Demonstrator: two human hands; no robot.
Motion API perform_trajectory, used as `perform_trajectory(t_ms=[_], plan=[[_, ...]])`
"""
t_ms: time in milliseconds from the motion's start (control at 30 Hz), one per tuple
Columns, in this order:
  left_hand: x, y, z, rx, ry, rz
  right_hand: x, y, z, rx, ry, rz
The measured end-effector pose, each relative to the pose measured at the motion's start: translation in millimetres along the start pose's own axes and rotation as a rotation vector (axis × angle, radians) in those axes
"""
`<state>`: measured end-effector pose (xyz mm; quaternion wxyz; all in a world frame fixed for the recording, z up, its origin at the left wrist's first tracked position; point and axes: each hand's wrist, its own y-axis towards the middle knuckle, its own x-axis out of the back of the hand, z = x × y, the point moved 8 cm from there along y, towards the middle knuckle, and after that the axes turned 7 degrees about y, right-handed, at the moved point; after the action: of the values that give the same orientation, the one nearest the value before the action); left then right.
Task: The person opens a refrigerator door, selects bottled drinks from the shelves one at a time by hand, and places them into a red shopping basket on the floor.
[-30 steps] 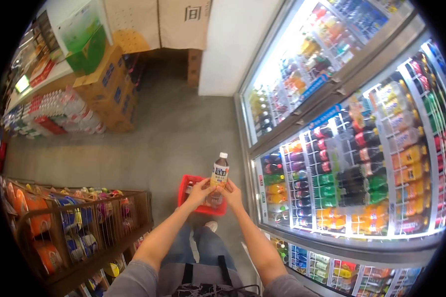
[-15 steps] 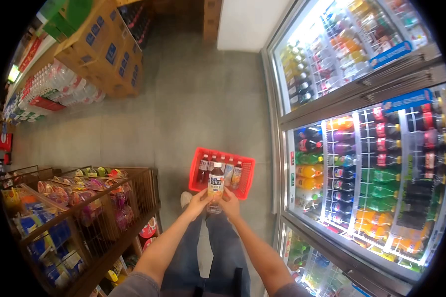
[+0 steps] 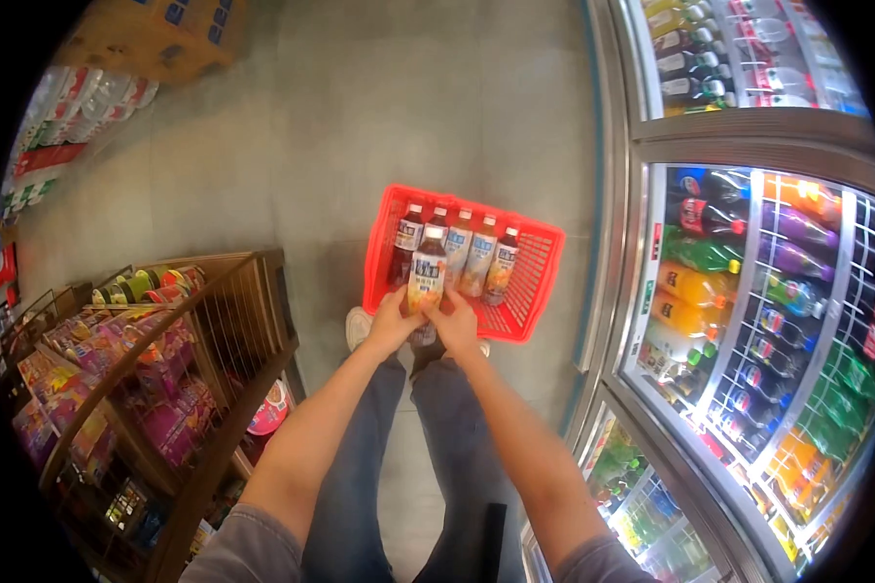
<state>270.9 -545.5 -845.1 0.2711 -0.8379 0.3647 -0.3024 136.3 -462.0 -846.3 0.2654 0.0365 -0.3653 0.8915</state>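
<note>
Both of my hands grip one drink bottle (image 3: 427, 270), held upright with its white cap on top and a pale label with dark print. My left hand (image 3: 393, 320) has its fingers closed on the bottle's lower left side. From the right, my right hand (image 3: 454, 319) closes on the same bottle. Just beyond, on the floor, is a red plastic basket (image 3: 540, 282). Several similar bottles stand in its left and middle part, among them a dark one (image 3: 404, 238) and a lighter one (image 3: 479, 255). The held bottle hides part of the basket's near side.
A drinks fridge (image 3: 637, 291) with lit shelves of bottles runs along the right. At the left stands a rack (image 3: 233, 321) of packaged goods. Cardboard boxes (image 3: 156, 39) and wrapped water bottles (image 3: 87, 102) are at the upper left. My shoe (image 3: 358, 327) is close to the basket.
My view has tilted down and come closer, so the basket appears larger and higher. Both hands still hold the bottle, with little change in grip.
</note>
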Motion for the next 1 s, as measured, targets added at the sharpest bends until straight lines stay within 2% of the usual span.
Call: perform_trajectory(t_ms=[33,133,167,200,267,333,400,500,567,733,867,900,1000], plan=[[-0.7,18.5,8.2,0.003,0.014,-0.013,-5.2,19.1,-5.1,0.098,-0.09,-0.043],[-6.5,69.7,28.6,-0.039,0.11,-0.04,-29.9,77.3,-45.9,0.042,0.052,0.075],[-7.0,80.6,33.7,-0.052,0.104,-0.079,-36.3,92.3,-54.6,0.068,0.002,0.069],[-11.2,95.8,49.9,-0.038,0.107,-0.074,-38.6,96.7,-40.6,0.009,0.02,0.108],[-21.9,121.0,83.4,-0.029,0.154,-0.076,-56.2,124.8,-67.7,0.16,-0.18,0.085],[-33.1,127.0,104.7,0.051,0.154,-0.076,-70.8,145.7,-93.9,0.18,-0.187,0.073],[-31.0,128.5,116.4,0.106,0.146,-0.18,-77.9,145.7,-101.3,0.221,-0.193,0.059],[-32.4,127.6,118.9,0.114,0.166,-0.19,-80.0,145.8,-98.3,0.183,-0.179,0.104],[-35.2,131.5,115.7,0.09,0.195,-0.213,-84.2,147.6,-105.5,0.077,-0.137,0.124],[-33.9,131.9,122.4,0.213,0.32,-0.258,-97.7,152.6,-109.9,0.089,-0.097,0.167],[-27.8,114.6,110.3,0.229,0.385,-0.281,-107.7,136.9,-126.2,0.073,-0.039,0.196],[-26.2,107.2,105.7,0.242,0.364,-0.246,-96.6,118.1,-87.5,-0.124,-0.092,0.331],[-13.8,76.0,78.6,0.234,0.337,-0.188,-75.2,83.3,-51.4,-0.109,0.007,0.285]])
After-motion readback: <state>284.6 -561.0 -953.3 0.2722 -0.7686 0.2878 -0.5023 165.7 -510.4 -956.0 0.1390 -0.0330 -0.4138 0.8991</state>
